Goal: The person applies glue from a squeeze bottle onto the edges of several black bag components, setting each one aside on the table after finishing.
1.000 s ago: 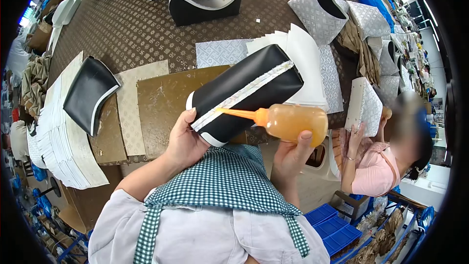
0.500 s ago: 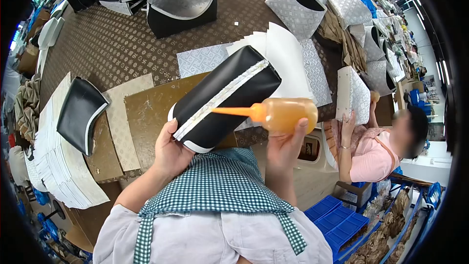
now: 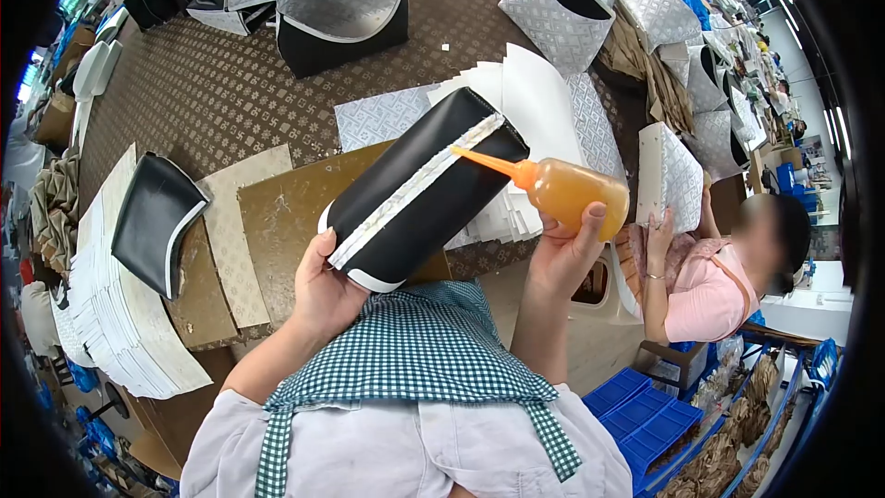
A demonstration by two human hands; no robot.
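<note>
the fingers of the right hand [image 3: 567, 254] are wrapped round a squeeze bottle [image 3: 583, 189] of amber liquid; too hard a press could push out a blob. its orange nozzle [image 3: 489, 160] points at the pale strip [image 3: 410, 192] along a black case [image 3: 452, 203]; whether the tip touches or only hovers, i cannot tell. if it strays sideways, liquid could smear the black face. the left hand [image 3: 327, 290] clamps the case at its lower end, thumb on top, the other fingers mostly hidden. gripped at one end only, the case could twist if the nozzle presses on it. it is held tilted above the near edge of the table [image 3: 212, 101], so a slip could drop it onto the checked apron [image 3: 415, 341]. just beyond, loose white sheets [image 3: 539, 115] lie where a drip could mark them. farther out, toward the table's left edge, lies a second black case [image 3: 155, 221]; by the right edge a person [image 3: 705, 300] holds a patterned piece [image 3: 671, 180], seemingly too far off to jog the bottle.
</note>
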